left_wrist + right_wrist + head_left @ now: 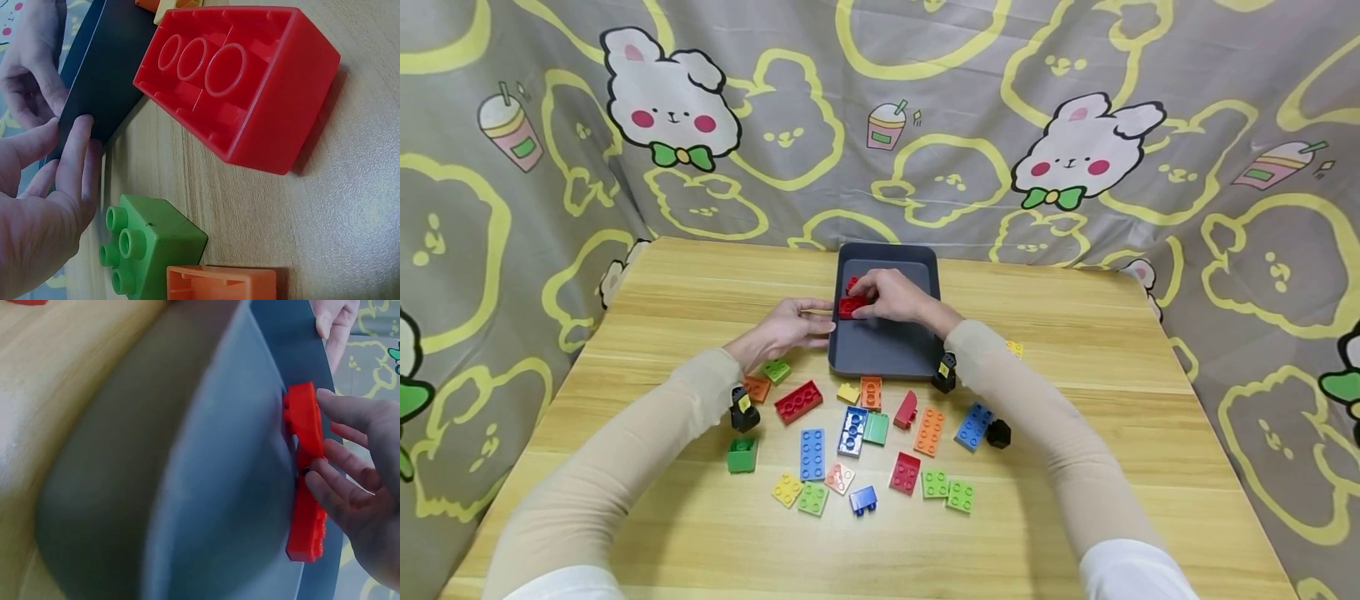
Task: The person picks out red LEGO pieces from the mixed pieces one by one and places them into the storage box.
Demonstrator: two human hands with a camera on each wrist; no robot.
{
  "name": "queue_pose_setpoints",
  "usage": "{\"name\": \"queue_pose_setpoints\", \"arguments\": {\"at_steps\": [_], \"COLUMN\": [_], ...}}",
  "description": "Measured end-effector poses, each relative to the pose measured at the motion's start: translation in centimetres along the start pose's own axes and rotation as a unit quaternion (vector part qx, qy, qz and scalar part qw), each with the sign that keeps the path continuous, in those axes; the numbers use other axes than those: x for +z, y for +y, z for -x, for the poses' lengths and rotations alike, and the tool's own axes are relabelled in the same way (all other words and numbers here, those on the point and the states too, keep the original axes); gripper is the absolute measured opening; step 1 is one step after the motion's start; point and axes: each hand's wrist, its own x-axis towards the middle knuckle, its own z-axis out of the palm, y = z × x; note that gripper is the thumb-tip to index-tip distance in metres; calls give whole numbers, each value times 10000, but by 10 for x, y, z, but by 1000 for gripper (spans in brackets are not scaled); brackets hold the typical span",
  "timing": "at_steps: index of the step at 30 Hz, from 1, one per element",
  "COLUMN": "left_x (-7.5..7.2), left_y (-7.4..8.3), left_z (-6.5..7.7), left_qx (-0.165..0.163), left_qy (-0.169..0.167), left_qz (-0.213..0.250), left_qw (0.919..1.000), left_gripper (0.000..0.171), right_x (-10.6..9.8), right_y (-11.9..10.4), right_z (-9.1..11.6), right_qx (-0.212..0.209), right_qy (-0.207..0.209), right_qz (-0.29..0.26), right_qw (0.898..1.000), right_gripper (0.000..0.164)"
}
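Note:
My right hand (891, 295) reaches into the dark grey tray (887, 367). Its thumb and fingers pinch a red brick (851, 308) by the tray's left wall. Another red brick (306, 525) lies beside it, partly covered by the fingers in the head view. From outside, my left hand (792, 323) touches the tray's left wall with extended fingers; in the left wrist view its fingertips (80, 128) rest against that wall. Nearest to the left hand on the table are a lime green brick (777, 370), an orange brick (756, 388) and a long red brick (799, 402).
Several loose bricks lie in front of the tray, among them a blue brick (812, 454), an orange brick (929, 432) and a green brick (742, 455). A yellow brick (1015, 348) shows by the right sleeve. A patterned curtain (955, 108) hangs behind the wooden table (1120, 367).

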Motion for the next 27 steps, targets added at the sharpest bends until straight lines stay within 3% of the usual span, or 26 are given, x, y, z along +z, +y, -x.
{"name": "queue_pose_setpoints", "arguments": {"at_steps": [15,27], "left_x": [-1,0], "left_y": [0,-2], "left_z": [-1,-2], "left_qx": [0,1], "left_qy": [91,107], "left_qz": [-4,39], "left_qw": [10000,9999], "left_gripper": [58,58], "right_x": [-18,-25], "right_y": [-1,-9], "right_z": [35,77], "right_qx": [-332,-537], "right_qy": [303,147], "right_qz": [-613,-1346], "right_qw": [9971,9893], "right_gripper": [47,44]}}
